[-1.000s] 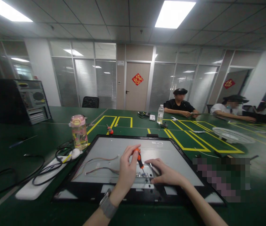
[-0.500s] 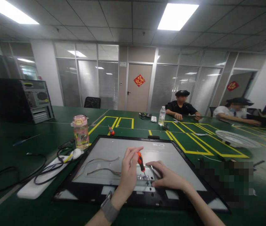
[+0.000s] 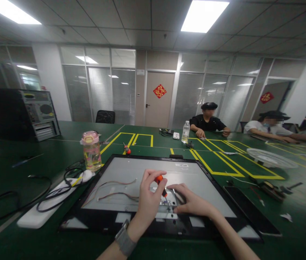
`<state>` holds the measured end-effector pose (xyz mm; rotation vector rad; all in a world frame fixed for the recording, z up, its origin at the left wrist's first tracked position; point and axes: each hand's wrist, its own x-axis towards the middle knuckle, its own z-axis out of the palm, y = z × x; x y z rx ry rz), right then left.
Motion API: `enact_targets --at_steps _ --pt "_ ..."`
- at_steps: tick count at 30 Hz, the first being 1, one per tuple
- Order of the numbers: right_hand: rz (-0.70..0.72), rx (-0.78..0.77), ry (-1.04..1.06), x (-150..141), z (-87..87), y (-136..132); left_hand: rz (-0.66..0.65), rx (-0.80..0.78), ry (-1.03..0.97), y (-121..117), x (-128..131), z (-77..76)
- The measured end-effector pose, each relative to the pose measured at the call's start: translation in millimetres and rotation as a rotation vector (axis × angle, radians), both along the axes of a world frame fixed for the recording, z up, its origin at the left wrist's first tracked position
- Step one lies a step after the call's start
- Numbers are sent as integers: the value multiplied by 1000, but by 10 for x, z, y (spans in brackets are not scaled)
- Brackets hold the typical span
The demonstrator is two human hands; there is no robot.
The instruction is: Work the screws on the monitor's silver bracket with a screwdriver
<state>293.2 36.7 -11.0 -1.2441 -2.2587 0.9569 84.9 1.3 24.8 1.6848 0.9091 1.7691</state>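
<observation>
A screwdriver (image 3: 164, 193) with an orange and black handle is in my left hand (image 3: 149, 198), thumb and fingers closed round the handle. Its shaft slants down to small metal parts on a silver bracket (image 3: 166, 216); the exact tip is too small to make out. My right hand (image 3: 195, 202) grips the bracket's right side between thumb and fingers. Beneath both hands a flat display panel (image 3: 123, 169), grey-backed with a black frame, lies on the green table (image 3: 131, 249). Thin wires (image 3: 117, 198) run across the panel to the left of the bracket.
Left of the panel are a white power strip (image 3: 42, 213) with black cables, a pink-lidded bottle (image 3: 91, 153) and a computer case (image 3: 42, 115). Another screwdriver (image 3: 127, 149) lies behind the panel. To the right lies a black slab (image 3: 250, 209). Co-workers (image 3: 208, 121) sit across the table.
My left fingers and thumb have shifted on the screwdriver handle, which stands a little differently in them. My right hand stays on the bracket. The camera view moved slightly.
</observation>
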Motion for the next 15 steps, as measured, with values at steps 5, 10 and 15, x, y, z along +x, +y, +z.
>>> enact_targets --at_steps 5,10,15 --pt "3 1 -5 5 3 3 -67 -21 -37 31 8 -12" --pt "10 0 -6 -3 25 -7 -52 -39 -55 26 9 -4" --pt "0 -6 -11 -13 33 -18 -44 -17 -37 33 -20 18"
